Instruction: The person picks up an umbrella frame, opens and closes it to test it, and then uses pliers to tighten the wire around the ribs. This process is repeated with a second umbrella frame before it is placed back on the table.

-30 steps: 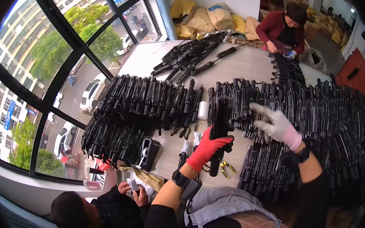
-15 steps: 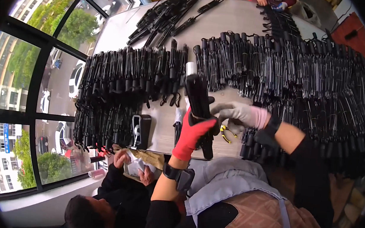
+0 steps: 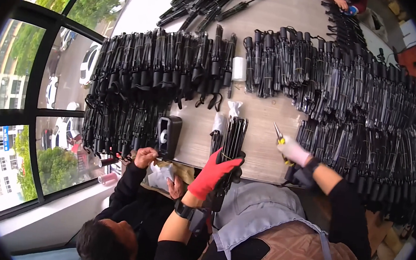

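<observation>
Right hand [image 3: 295,152] grips pliers [image 3: 280,138], handles [image 3: 289,162] seemingly half-covered.

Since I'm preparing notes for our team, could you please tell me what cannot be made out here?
Head view: part of the black bundle, hidden by the left hand.
Head view: part of the pliers, hidden by the right hand.
Head view: the head of the far co-worker, cut off by the upper edge.

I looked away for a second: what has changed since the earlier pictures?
The right hand, empty before, has taken hold of the yellow-handled pliers. The red-gloved left hand has drawn its bundle of black rods closer in, keeping its grip. The white roll and black piles stayed put.
</observation>
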A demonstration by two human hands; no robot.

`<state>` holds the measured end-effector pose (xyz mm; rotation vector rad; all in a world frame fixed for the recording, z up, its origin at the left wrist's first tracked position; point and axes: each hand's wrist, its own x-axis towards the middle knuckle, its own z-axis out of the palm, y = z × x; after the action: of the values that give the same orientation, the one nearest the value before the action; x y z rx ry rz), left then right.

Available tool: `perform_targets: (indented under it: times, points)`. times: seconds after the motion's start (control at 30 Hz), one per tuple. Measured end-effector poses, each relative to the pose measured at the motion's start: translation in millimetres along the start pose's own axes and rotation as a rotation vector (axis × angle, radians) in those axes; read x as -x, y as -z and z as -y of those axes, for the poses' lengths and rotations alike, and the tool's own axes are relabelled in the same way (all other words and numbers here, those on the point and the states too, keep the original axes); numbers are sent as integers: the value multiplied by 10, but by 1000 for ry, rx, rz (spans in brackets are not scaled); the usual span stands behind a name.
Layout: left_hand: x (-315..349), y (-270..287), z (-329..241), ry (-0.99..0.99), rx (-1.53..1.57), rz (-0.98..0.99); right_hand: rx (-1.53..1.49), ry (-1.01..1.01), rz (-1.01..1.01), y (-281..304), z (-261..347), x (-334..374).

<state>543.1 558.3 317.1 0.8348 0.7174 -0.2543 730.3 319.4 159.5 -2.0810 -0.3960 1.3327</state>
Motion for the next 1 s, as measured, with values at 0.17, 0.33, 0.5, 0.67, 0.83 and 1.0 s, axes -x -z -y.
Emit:
perform_targets:
  times: [0.17,0.33,0.5,0.67,0.83,1.0]
  points:
    - [70,-184,197,2,-93,95,834,567,-263,875,1493,950]
    - [85,-477,257,-6,-181,120,1258,698,-273,1044,1675,1241]
    - [59,-592,342,-24,-316,113,1464,767,-251,1100,1688,1330]
    - [32,-676,382,-45,-388,53,1541,561,-119,1126,1765,1286]
    - [55,-739,221,-26,-414,34,1658,698,-232,1083,1735,1171]
    - [-50,-678,282,-39,-480,-30,1752,576,-255,892,1865,955]
